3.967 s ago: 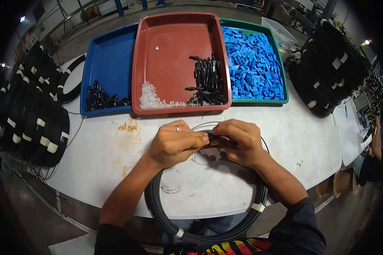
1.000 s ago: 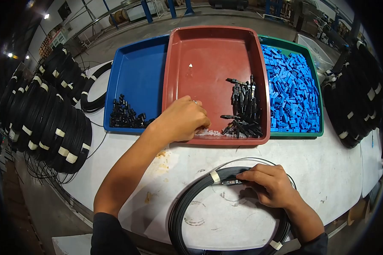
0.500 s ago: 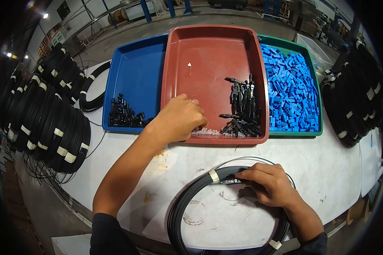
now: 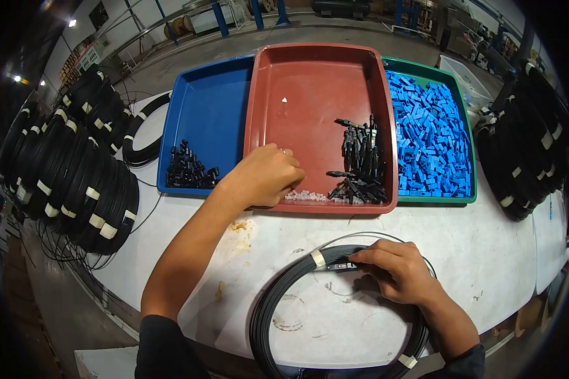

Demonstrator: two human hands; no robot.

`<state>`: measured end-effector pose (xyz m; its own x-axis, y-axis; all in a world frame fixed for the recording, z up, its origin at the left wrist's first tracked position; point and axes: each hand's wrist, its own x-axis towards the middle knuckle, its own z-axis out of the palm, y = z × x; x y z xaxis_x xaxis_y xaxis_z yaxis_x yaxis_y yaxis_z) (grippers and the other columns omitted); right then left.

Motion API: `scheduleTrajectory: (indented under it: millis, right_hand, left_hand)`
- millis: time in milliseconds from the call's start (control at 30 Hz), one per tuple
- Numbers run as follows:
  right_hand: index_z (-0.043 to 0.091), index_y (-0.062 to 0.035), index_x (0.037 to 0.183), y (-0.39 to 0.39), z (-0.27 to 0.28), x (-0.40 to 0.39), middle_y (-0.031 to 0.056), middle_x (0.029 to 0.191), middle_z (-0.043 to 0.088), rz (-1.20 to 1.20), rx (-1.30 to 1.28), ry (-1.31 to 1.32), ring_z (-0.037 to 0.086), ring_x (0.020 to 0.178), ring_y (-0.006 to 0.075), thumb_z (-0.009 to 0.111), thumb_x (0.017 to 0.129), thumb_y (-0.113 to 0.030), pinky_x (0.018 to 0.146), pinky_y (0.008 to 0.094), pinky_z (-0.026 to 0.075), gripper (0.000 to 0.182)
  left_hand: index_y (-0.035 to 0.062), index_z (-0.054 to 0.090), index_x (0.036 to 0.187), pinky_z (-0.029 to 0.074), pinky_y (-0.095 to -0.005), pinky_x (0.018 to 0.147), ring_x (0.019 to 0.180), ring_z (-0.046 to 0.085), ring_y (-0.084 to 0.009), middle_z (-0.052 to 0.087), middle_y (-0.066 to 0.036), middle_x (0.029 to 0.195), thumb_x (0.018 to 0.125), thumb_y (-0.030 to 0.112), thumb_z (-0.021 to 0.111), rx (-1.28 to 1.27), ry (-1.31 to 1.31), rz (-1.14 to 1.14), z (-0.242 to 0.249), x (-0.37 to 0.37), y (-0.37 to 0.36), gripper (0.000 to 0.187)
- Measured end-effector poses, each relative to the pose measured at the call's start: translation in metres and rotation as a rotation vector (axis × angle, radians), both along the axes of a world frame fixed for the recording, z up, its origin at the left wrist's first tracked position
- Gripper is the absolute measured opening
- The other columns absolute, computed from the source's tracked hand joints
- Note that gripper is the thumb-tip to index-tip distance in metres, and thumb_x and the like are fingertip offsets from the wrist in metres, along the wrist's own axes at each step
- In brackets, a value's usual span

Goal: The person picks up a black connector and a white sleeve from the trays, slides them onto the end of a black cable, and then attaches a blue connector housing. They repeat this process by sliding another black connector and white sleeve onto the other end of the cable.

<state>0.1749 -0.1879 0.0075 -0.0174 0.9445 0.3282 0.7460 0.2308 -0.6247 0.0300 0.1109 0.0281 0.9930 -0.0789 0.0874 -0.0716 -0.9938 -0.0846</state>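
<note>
My left hand [image 4: 269,178] reaches over the near wall of the red tray [image 4: 306,82]. Its fingers are bent and pinched together beside a row of small clear-white plastic pieces [image 4: 306,196]; the fingertips are partly hidden, so what they hold does not show. Over the coil of black cable [image 4: 269,309], my right hand [image 4: 398,268] is closed on a cable connector [image 4: 341,266] with a black and silvery body. The connector points left, just inside the coil's upper edge. Strips of pale tape [image 4: 318,259] bind the coil on the white table.
Black connectors [image 4: 360,158] lie heaped at the right of the red tray. The blue tray [image 4: 212,95] has small black parts [image 4: 186,167] in it, and the green tray [image 4: 473,151] carries many blue clips [image 4: 430,139]. Stacked cable coils [image 4: 76,177] stand left, with more coils [image 4: 518,158] right.
The view has shifted slightly, so the trays and coils appear a little displaced. Both hands keep nearly the same position and grip.
</note>
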Motion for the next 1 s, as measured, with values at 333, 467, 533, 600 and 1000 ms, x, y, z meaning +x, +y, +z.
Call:
scheduleTrajectory:
  millis: [333,467,533,600,1000]
  right_hand:
    - [0.07,-0.0054,0.114,-0.001,-0.006,0.001,0.0113,0.09,0.068,0.013,0.069,0.034,0.069,0.078,0.0318,0.072,0.074,0.004,0.069,0.0394,0.056,0.041]
    - [0.07,-0.0059,0.114,-0.002,-0.008,0.0,0.0121,0.095,0.07,0.008,0.074,0.023,0.07,0.082,0.0329,0.072,0.077,0.002,0.073,0.0404,0.056,0.038]
    - [0.07,-0.0061,0.114,-0.002,-0.009,0.0,0.012,0.097,0.071,0.008,0.073,0.019,0.07,0.083,0.033,0.072,0.078,0.002,0.073,0.0407,0.056,0.037]
    - [0.07,-0.0063,0.114,-0.002,-0.009,0.0,0.012,0.098,0.071,0.009,0.07,0.02,0.07,0.084,0.0331,0.072,0.078,0.001,0.074,0.041,0.057,0.037]
    - [0.07,-0.0051,0.108,0.0,-0.007,-0.002,0.0117,0.09,0.069,-0.129,0.195,0.044,0.069,0.08,0.0325,0.072,0.081,0.002,0.069,0.0399,0.055,0.028]
  left_hand:
    - [-0.0006,0.071,0.091,0.055,-0.036,0.074,0.083,0.068,-0.0273,0.07,-0.013,0.092,0.08,0.0,0.073,-0.487,-0.358,0.047,0.025,-0.041,-0.024,0.011]
    - [-0.0014,0.071,0.092,0.055,-0.0338,0.066,0.072,0.069,-0.0234,0.073,-0.013,0.09,0.082,0.0,0.074,-0.361,-0.357,0.13,0.016,-0.051,-0.026,0.011]
    - [-0.0012,0.072,0.094,0.055,-0.0337,0.067,0.074,0.07,-0.0229,0.073,-0.013,0.09,0.082,0.0,0.073,-0.441,-0.344,0.15,0.01,-0.049,-0.03,0.012]
    - [-0.001,0.073,0.096,0.055,-0.0337,0.067,0.076,0.07,-0.0224,0.074,-0.013,0.09,0.083,0.0,0.073,-0.522,-0.327,0.171,0.009,-0.046,-0.033,0.013]
    - [0.0001,0.076,0.096,0.053,-0.027,0.074,0.082,0.066,-0.0093,0.075,-0.005,0.093,0.089,0.009,0.08,-1.167,-0.543,0.261,-0.015,-0.023,-0.088,0.012]
